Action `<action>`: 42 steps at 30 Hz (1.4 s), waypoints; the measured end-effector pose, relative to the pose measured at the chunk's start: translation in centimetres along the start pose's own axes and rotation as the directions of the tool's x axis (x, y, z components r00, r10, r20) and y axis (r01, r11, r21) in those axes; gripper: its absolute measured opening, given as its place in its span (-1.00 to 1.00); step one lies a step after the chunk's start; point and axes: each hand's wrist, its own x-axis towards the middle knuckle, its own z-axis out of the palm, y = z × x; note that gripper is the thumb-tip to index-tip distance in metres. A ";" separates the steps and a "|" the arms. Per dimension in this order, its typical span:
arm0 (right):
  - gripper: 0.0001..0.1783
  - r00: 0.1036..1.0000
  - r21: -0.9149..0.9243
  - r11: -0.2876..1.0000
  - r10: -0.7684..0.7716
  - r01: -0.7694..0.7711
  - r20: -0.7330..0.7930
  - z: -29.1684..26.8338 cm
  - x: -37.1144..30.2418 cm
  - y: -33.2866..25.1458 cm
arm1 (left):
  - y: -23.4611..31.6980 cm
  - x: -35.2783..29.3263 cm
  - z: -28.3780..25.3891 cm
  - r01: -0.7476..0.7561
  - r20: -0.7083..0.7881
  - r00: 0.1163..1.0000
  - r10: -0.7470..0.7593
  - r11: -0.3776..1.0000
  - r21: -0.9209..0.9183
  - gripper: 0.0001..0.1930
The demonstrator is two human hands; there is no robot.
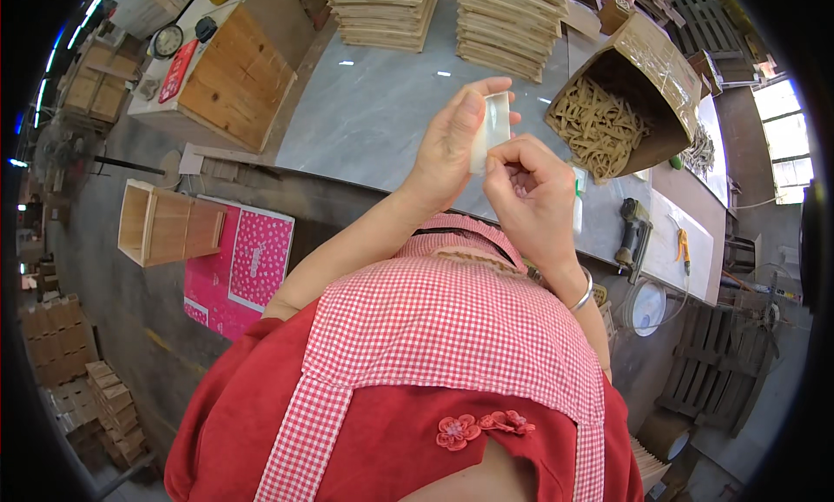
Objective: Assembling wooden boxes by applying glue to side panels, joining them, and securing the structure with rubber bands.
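Observation:
My left hand [441, 154] is raised over the grey table [347, 124], its fingers wrapped round what looks like a roll of wide, pale, glossy tape [497, 119]. The roll stands on edge, with its shiny face toward the right. My right hand [537, 189] is closed, thumb and forefinger pinching at the roll's lower edge. Whether a loose tape end is between those fingertips is too small to tell. Partly hidden behind the right hand lies a small white and green item [579, 198].
Stacks of thin wooden pieces [508, 28] stand at the table's far side. A tipped cardboard box [665, 67] spills tan strips [599, 124]. Farther right lie a nail gun [632, 234] and orange-handled pliers [683, 246]. At left, a wooden box [165, 224] sits on pink printed sheets [261, 254].

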 end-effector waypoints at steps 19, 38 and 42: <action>-0.90 0.873 -0.265 0.922 0.134 -0.284 -0.470 -14.3 -4.8 3.3 | 0.9 0.3 -0.4 0.341 0.249 0.935 -0.254 0.837 -0.428 -0.10; -0.84 0.974 -0.467 0.868 -0.218 0.168 -0.055 -8.8 -1.9 -2.7 | 0.2 -0.5 2.6 0.509 0.464 0.804 -0.373 0.835 -0.211 -0.10; -0.88 0.959 -0.526 0.803 -0.258 0.282 0.119 -8.1 -0.5 -3.2 | 0.5 -0.9 2.4 0.437 0.477 0.821 -0.315 0.884 -0.168 -0.17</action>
